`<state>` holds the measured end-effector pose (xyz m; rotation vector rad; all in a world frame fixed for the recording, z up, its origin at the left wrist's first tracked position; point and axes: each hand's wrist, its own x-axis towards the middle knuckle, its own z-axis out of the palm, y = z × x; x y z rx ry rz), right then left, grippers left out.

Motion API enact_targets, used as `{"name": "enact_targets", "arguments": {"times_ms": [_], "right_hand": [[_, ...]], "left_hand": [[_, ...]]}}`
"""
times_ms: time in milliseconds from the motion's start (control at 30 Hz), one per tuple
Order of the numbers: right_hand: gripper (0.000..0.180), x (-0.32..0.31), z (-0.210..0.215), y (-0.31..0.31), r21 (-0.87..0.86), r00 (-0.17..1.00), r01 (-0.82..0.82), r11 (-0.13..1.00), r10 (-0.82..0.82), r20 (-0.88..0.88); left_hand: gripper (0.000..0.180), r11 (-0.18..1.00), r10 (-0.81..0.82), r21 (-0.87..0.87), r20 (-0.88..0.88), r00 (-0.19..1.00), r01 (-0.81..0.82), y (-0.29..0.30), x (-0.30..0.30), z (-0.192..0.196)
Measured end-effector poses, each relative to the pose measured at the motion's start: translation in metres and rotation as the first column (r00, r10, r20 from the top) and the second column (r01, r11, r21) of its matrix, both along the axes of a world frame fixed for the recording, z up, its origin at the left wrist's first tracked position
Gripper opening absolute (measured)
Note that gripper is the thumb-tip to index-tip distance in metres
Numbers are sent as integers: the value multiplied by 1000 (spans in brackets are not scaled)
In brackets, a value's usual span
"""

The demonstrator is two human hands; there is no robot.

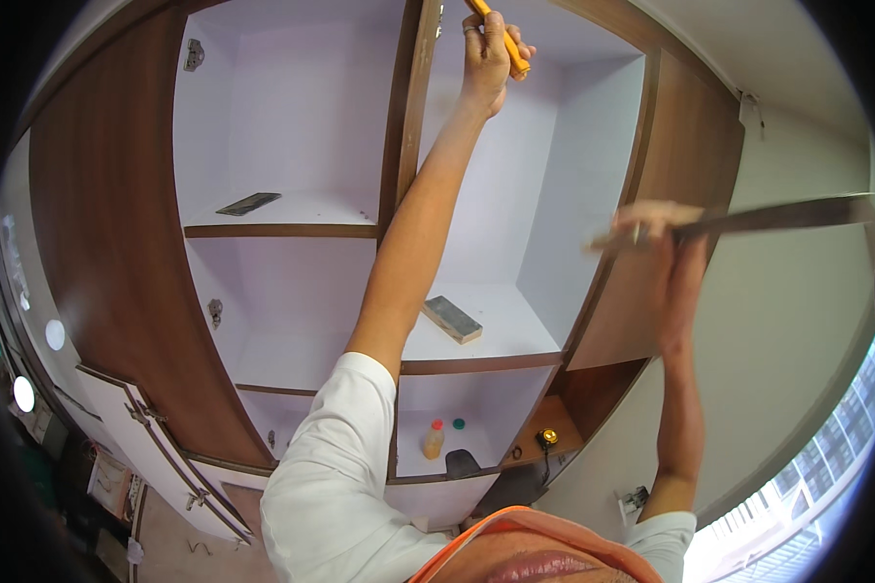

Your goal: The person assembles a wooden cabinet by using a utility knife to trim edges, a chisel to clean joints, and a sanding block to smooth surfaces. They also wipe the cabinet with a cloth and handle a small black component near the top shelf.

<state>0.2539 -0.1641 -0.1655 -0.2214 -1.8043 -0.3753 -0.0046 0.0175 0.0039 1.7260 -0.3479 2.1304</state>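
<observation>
Up high, the left hand (491, 60) is closed around a yellow-orange tool (517, 62), raised before the upper bay beside the upright divider (410, 102). Its top end runs out of view, so whether it touches the wood, I can't tell!

Over on the right, a blur: the right hand (663, 219) is wrapped round a long dark tool (787, 216), held out in front of the side panel (685, 136), too smeared to name its kind.

Outward now, into the cabinet: a grey block (452, 320) rests on the shelf below the left arm, and a dark flat piece (248, 203) lies on the shelf to the left. Lower down sit a red-capped bottle (434, 439), a small green cap (459, 424) and, further right, a yellow-and-black tape measure (548, 437).

How far along? The shelves and divider are standing, and a hinge (195, 54) is on the upper left wall, but no door covers these middle bays. At lower left stands a white panel (156, 447) with hinges on it. I'd judge the work partway; how much is left doesn't show.
</observation>
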Motion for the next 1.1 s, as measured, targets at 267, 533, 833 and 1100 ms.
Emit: {"name": "enact_targets", "arguments": {"times_ms": [267, 533, 833, 1100], "right_hand": [[17, 53, -165, 24, -694, 990, -110, 712, 17, -139], [22, 28, -135, 47, -670, 961, 260, 695, -123, 246], [20, -13, -155, 145, -469, 808, 554, 688, -308, 503], [16, -38, -217, 189, -555, 830, 540, 633, -290, 477]], "left_hand": [[30, 972, -208, -93, 77, 975, 215, -141, 67, 18], [28, 973, 201, 111, 38, 979, -204, -219, 59, -3], [20, 35, 994, 46, -108, 29, -998, -181, -72, 40], [65, -344, 873, 471, -159, -462, -812, -178, -95, 93]]}}
